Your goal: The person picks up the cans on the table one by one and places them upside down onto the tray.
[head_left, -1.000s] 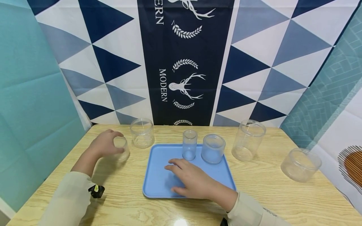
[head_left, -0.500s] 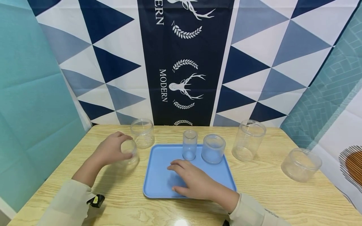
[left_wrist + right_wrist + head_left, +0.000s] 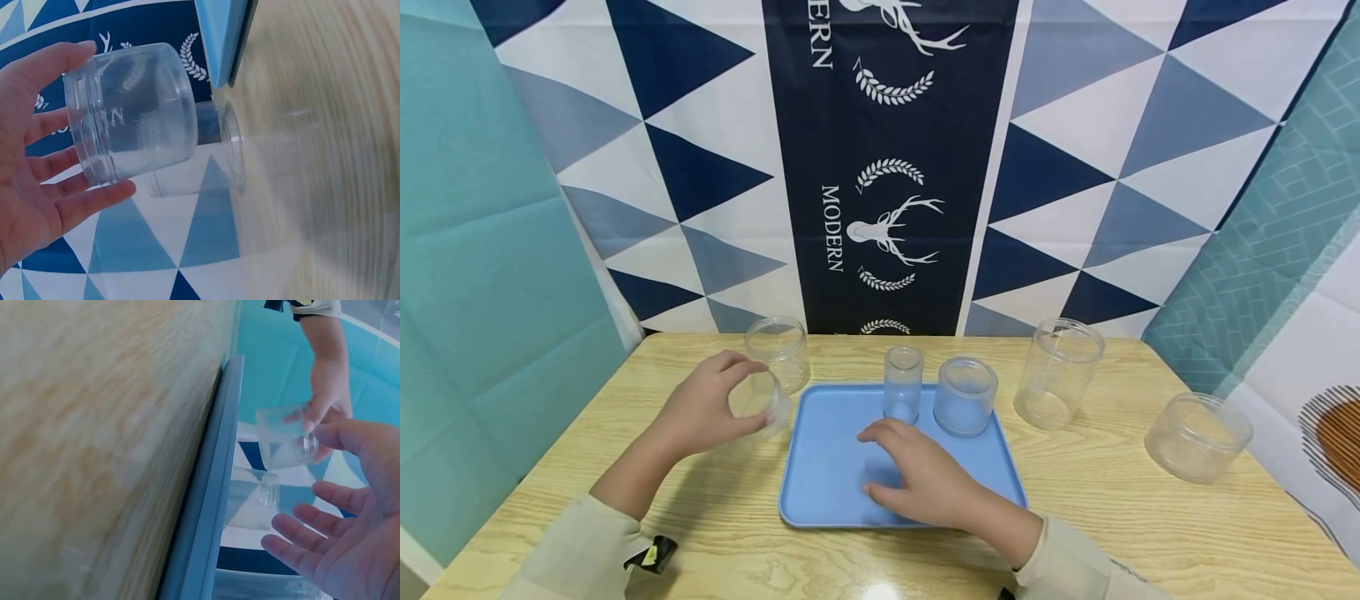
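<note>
My left hand (image 3: pixel 711 408) grips a transparent plastic jar (image 3: pixel 144 112) by its ringed rim, thumb on one side and fingers on the other. The jar is held above the table, just left of the blue tray (image 3: pixel 820 492); in the head view the hand hides part of it. Over the tray's front half hovers my right hand (image 3: pixel 925 475), fingers spread and relaxed, nothing in its grasp. At the tray's back edge stand a narrow tall jar (image 3: pixel 902 387) and a wider short jar (image 3: pixel 966 397), both upright.
Another transparent jar (image 3: pixel 778 354) stands on the wooden table (image 3: pixel 715 517) behind my left hand. To the tray's right are a taller jar (image 3: pixel 1060 375) and a low wide one (image 3: pixel 1198 439). A patterned cloth (image 3: pixel 880 208) hangs behind the table.
My left hand has carried the jar rightward, from the table's left side to near the tray's left edge. The right hand has shifted slightly right; the other jars stay put.
</note>
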Available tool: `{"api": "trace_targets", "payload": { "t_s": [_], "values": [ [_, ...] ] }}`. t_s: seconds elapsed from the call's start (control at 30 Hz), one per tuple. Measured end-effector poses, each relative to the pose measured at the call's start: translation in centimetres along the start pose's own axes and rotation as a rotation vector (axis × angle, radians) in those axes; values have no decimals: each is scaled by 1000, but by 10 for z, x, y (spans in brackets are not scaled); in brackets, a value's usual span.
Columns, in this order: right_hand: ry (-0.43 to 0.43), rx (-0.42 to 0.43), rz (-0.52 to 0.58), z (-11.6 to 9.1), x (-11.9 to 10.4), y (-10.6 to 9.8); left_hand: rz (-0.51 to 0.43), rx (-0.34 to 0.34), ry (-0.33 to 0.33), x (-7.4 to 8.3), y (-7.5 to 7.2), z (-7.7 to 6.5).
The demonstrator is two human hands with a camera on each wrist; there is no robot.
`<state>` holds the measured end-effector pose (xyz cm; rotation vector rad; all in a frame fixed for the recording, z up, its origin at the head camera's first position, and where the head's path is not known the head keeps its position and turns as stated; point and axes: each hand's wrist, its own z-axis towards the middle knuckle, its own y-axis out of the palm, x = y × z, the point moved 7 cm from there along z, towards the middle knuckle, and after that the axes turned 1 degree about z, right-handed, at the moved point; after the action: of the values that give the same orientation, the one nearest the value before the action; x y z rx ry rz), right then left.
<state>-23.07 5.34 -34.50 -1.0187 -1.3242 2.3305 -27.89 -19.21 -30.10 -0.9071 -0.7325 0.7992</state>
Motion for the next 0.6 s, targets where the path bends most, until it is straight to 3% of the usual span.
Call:
{"api": "trace_targets", "payload": {
  "t_s": [0.17,0.47,0.6],
  "values": [
    [88,10,115,-3,7,-2,-23,71,36,10,-2,-3],
    [299,-53,640,-9,26,1,-130,132,65,30,1,-8],
    [366,-58,822,-11,28,3,-158,159,115,41,1,-9]
  ]
}}
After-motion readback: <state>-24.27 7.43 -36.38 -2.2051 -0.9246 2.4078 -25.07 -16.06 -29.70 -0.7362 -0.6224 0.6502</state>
